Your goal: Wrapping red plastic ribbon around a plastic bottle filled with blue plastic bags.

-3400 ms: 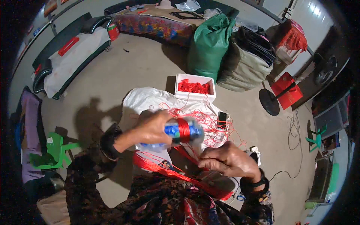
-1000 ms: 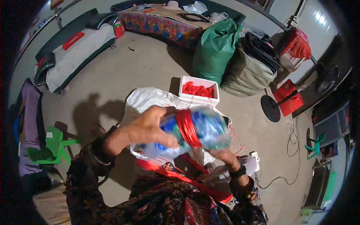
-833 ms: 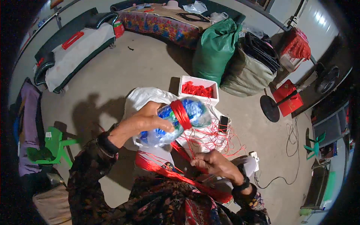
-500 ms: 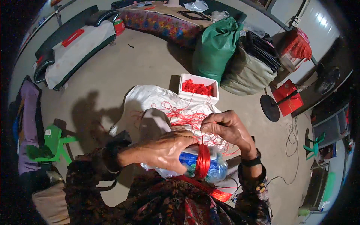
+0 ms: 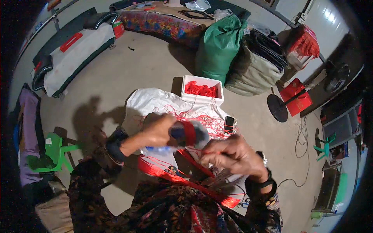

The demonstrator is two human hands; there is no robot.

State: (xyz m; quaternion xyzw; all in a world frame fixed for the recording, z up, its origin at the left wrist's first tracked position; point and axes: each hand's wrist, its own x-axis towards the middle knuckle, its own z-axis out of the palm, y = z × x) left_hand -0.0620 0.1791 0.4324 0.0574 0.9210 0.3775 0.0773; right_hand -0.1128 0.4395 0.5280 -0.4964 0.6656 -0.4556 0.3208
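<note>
My left hand [image 5: 157, 132] is closed round the end of a plastic bottle [image 5: 200, 134], blurred by motion, with a band of red cord [image 5: 189, 133] wound about its middle. Just right of and below the bottle, my right hand [image 5: 235, 155] has its fingers curled in a pinch on the red cord; the strand itself is smeared. A thick red skein [image 5: 163, 174] stretches across my lap. Beyond my hands, loose loops of red cord [image 5: 182, 116] lie tangled on a white sheet [image 5: 142, 101].
A white foam box [image 5: 202, 99] with red bundles stands at the sheet's far edge. A phone [image 5: 229, 125] lies near my right hand. Farther back are a green sack [image 5: 217, 50] and a pale sack [image 5: 252, 73]. A fan [image 5: 277, 108] stands right, a green chair [image 5: 54, 153] left.
My left hand has lifted the bottle up and slightly left, away from my lap. My right hand has come down and nearer me. The skein on my lap and the phone are now uncovered.
</note>
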